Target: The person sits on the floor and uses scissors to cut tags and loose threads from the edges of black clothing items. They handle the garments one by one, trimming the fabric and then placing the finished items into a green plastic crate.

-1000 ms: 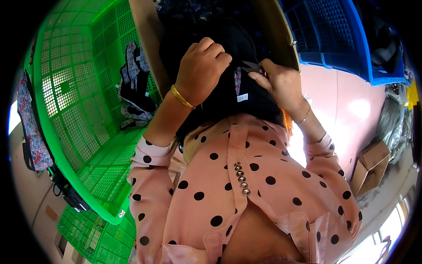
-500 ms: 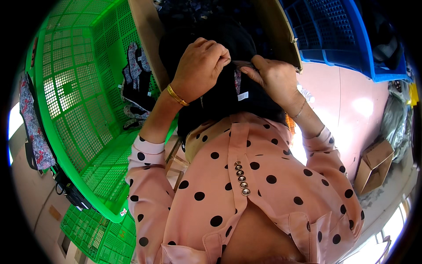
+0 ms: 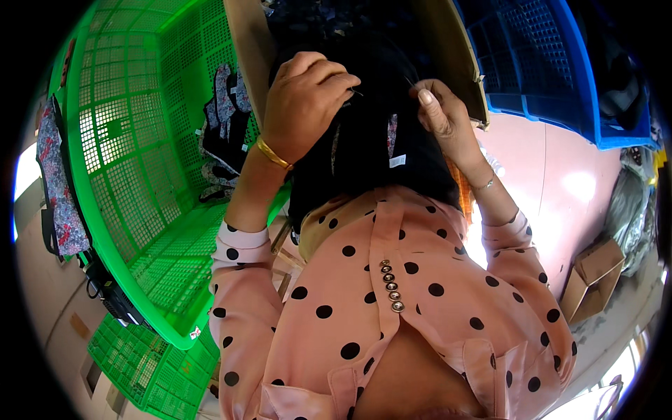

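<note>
Black cloth (image 3: 364, 150) covers my lap, with narrow floral strips showing on it and a small white label (image 3: 397, 162) near its right side. Above it on the left, my left hand (image 3: 308, 105) is closed in a pinch, a small dark bit showing at the fingertips. What that bit is, I cannot make out. My right hand (image 3: 445, 115) pinches a thin dark strand between thumb and forefinger, over the cloth's right edge. A gap separates the two hands.
At the left stands a large green basket (image 3: 129, 199) holding several floral and black cloth pieces (image 3: 224, 126). An open cardboard box (image 3: 458, 52) with dark contents lies ahead. A blue basket (image 3: 595, 84) stands at right, above a small carton (image 3: 593, 276). Another green crate (image 3: 150, 367) sits lower left.
My hands were closer together over the black cloth, with a pale strip between them. They have moved apart, and the strip no longer shows there. The whole view has shifted slightly.
</note>
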`<state>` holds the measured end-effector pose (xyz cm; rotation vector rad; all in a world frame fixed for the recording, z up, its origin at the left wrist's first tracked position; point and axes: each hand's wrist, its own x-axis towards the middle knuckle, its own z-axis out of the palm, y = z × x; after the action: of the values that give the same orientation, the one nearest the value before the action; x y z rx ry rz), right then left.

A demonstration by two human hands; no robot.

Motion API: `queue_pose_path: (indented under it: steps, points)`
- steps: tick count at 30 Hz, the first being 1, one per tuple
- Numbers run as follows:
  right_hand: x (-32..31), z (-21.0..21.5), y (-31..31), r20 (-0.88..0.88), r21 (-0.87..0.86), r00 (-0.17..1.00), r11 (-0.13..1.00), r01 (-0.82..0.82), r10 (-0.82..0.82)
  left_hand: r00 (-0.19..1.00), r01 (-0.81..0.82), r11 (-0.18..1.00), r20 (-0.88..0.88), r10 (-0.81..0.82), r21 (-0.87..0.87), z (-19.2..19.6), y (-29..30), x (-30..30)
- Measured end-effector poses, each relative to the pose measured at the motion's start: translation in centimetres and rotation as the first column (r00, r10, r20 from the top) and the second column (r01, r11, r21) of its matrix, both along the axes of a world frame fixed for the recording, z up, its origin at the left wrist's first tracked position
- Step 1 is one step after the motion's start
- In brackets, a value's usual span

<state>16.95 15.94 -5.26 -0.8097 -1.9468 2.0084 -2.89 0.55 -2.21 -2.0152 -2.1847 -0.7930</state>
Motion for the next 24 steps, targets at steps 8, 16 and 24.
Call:
queue_pose_path:
  steps: [8,16,24]
  points:
    - [-3.5,-2.4,-0.4,0.142,0.402,0.990,0.912,-0.077,0.021,0.975,0.064,0.997,-0.215,-0.053,0.048,-1.0,0.3,0.1]
    - [-3.0,-1.8,0.8,0.109,0.215,0.987,0.967,-0.135,0.113,0.850,-0.464,0.859,0.383,0.362,0.216,-2.1,-2.3,-1.7]
    - [-3.3,1.9,-0.7,-0.152,-0.162,0.977,0.971,-0.175,0.151,0.247,-0.109,0.942,0.909,0.335,-0.318,-1.3,-4.6,4.3]
